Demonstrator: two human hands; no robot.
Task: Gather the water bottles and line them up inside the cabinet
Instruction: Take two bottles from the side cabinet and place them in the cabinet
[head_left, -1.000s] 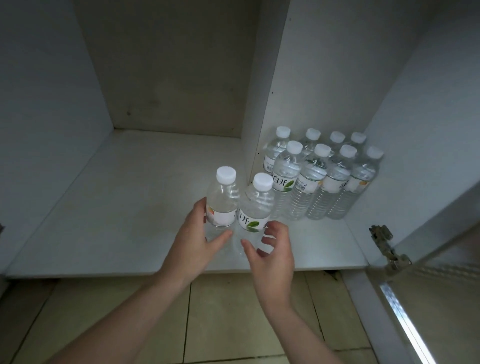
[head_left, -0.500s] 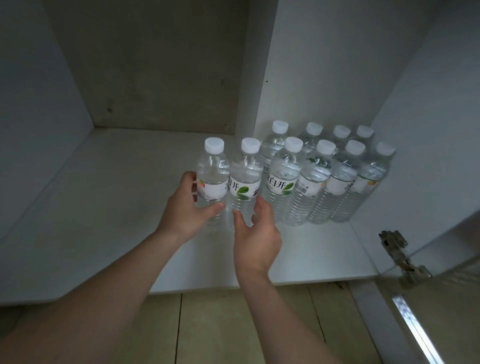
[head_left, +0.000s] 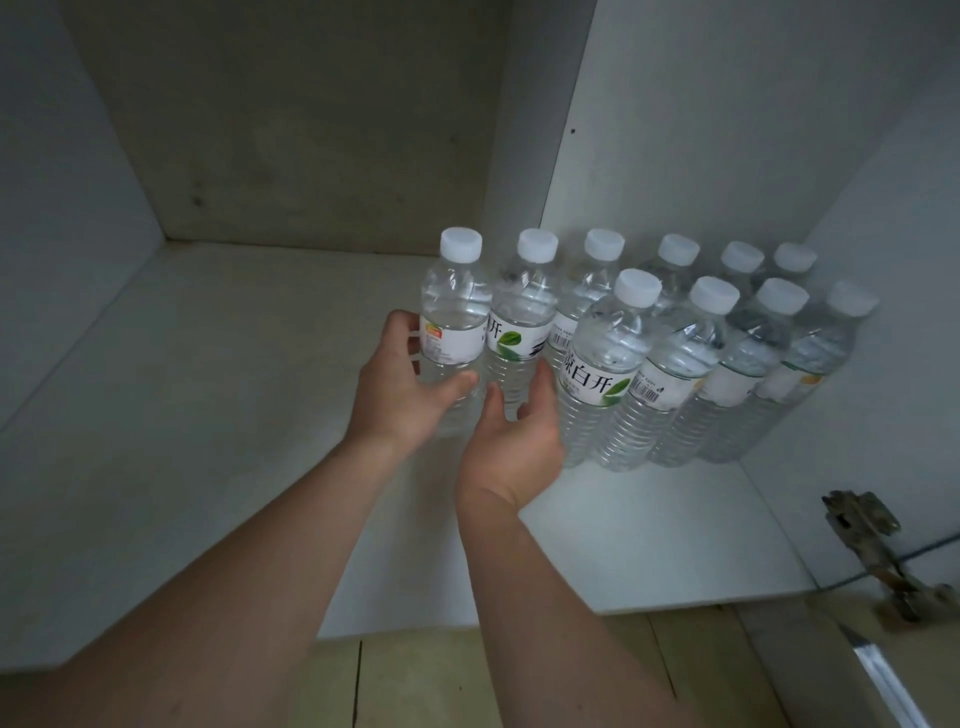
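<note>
Two clear water bottles with white caps stand upright side by side on the white cabinet shelf. My left hand wraps around the lower part of the left bottle. My right hand grips the base of the right bottle, which shows a green leaf label. Both bottles sit against the left end of the back row of several matching bottles packed in two rows into the cabinet's right rear corner.
A vertical white divider panel rises behind the bottles. The cabinet's right wall borders the rows. A metal door hinge and the open door's edge sit at the lower right. Tiled floor lies below the shelf front.
Both hands have pushed the two bottles deeper into the cabinet and rightward, from near the shelf's front edge up against the back row. The camera has moved closer.
</note>
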